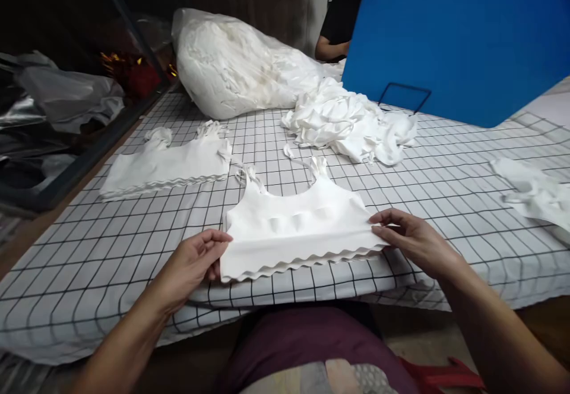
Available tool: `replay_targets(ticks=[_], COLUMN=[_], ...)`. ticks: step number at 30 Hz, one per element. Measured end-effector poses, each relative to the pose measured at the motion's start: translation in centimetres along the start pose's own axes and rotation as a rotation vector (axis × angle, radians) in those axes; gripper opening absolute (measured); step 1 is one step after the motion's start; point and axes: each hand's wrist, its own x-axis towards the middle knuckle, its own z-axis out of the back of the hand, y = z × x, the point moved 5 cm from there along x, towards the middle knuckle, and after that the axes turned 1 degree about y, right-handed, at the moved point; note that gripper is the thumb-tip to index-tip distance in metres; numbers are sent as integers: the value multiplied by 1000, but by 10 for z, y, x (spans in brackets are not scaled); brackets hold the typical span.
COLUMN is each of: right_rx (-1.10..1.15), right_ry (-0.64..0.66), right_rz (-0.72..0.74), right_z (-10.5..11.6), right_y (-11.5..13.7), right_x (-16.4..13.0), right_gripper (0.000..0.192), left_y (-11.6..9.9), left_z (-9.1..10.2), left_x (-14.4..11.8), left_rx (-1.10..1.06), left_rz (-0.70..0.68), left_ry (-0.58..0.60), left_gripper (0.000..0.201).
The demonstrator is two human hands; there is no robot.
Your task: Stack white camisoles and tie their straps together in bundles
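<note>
A white strappy camisole top lies flat at the front of the table, its scalloped hem toward me and its thin straps pointing away. Layers of white fabric show beneath its hem. My left hand pinches the top's left side edge between thumb and fingers. On the opposite side, my right hand pinches the right edge near the hem. A crosswise fold or ridge runs between the two hands, with small bumps in the cloth above it.
A stack of similar white tops lies at left. Behind are a heap of white garments and a stuffed clear bag. A blue board stands back right, near another person's arm. More white cloth lies right.
</note>
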Motion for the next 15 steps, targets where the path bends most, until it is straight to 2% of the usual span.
replay_targets(ticks=[3, 5, 7, 9, 11, 13, 15], right_rx=[-159, -304, -484, -660, -758, -800, -877], right_ry=[-21, -69, -193, -350, -455, -470, -416], right_rz=[20, 65, 137, 237, 364, 494, 585], right_z=[0, -1, -1, 0, -3, -10, -20], right_y=[-8, -9, -4, 5, 13, 18, 18], right_x=[-5, -7, -9, -12, -15, -14, -10], right_gripper=[32, 28, 28, 29, 30, 30, 33], left_y=[14, 20, 17, 7, 0, -1, -1], left_z=[-1, 0, 2, 2, -2, -9, -14], left_x=[3, 5, 4, -3, -12, -17, -18], left_rx=[101, 206, 380, 569, 687, 746, 800], left_rz=[47, 10, -114, -299, -473, -591, -707], left_ry=[55, 31, -94, -263, -376, -415, -449], left_gripper=[50, 51, 46, 39, 33, 29, 28])
